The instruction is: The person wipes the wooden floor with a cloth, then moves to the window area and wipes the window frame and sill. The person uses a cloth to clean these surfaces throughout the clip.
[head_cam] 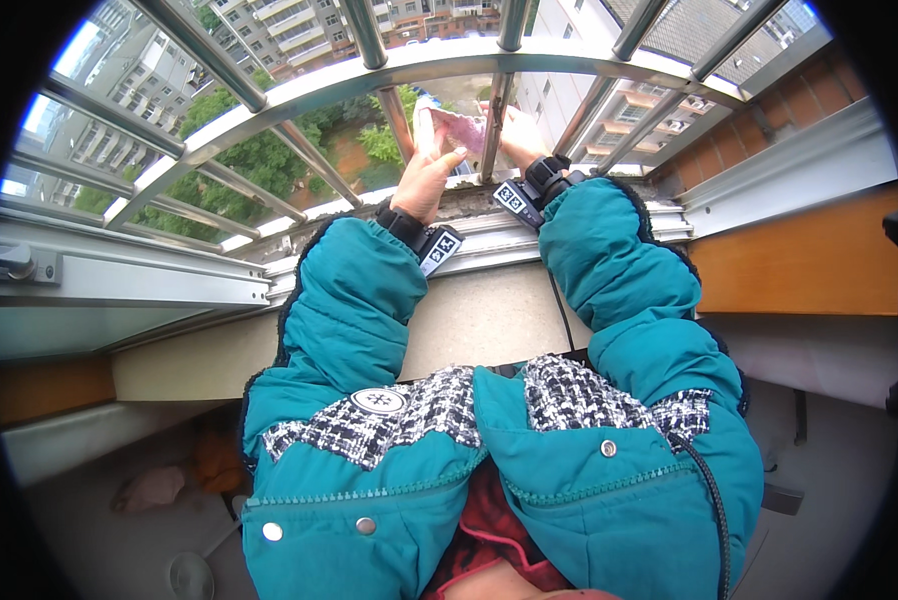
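Both my hands reach out over the window sill to the metal bars of a window guard. My left hand (428, 171) holds a pink cloth (460, 129) by its left end, between two upright bars. The cloth stretches right, towards a rust-marked bar (497, 112). On the far side of that bar is my right hand (522, 135), its fingers partly hidden behind the bar. Whether it grips the cloth cannot be told. Each wrist wears a black strap with a patterned tag.
A curved metal rail (299, 101) crosses the bars, with buildings and trees far below. An open window sash (126, 262) stands at left. The window track (486, 244) and a pale stone sill (486, 315) lie under my forearms. A black cable (561, 307) crosses the sill.
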The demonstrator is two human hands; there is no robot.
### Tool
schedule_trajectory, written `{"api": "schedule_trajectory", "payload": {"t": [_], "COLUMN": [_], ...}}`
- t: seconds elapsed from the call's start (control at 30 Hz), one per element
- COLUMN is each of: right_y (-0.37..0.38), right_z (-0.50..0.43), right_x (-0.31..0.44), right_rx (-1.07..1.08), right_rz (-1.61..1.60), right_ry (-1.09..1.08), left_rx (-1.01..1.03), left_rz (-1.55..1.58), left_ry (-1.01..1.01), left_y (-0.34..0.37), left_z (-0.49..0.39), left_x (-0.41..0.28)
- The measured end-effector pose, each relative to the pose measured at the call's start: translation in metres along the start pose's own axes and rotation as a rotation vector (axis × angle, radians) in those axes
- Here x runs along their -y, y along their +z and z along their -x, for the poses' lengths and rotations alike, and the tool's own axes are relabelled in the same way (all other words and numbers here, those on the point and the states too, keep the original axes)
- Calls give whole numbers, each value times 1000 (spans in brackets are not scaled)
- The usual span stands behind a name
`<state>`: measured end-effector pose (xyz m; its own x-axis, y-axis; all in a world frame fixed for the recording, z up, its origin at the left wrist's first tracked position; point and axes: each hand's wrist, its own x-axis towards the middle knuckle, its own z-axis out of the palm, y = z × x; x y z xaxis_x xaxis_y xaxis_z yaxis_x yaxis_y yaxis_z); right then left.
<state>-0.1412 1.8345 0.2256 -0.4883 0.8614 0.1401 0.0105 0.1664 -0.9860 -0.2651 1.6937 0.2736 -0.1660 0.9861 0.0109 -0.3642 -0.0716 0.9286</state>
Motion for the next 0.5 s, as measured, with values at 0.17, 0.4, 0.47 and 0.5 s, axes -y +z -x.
{"api": "schedule_trajectory", "payload": {"t": [0.17, 0.4, 0.47, 0.5], "right_y": [-2, -22, -25, -26], "right_z": [-1, -8, -9, -9], "right_x": [4, -7, -8, -8], "right_rx": [130, 220, 246, 272], "right_rz": [19, -114, -125, -137], "right_ry": [118, 228, 251, 247], "left_rx": [43, 20, 40, 46], "left_rz": [36, 26, 51, 63], "left_ry": [-29, 46, 55, 63], "left_y": [3, 18, 20, 20], "left_z": [-3, -12, -14, -15], "left_x": [-1, 3, 4, 4]}}
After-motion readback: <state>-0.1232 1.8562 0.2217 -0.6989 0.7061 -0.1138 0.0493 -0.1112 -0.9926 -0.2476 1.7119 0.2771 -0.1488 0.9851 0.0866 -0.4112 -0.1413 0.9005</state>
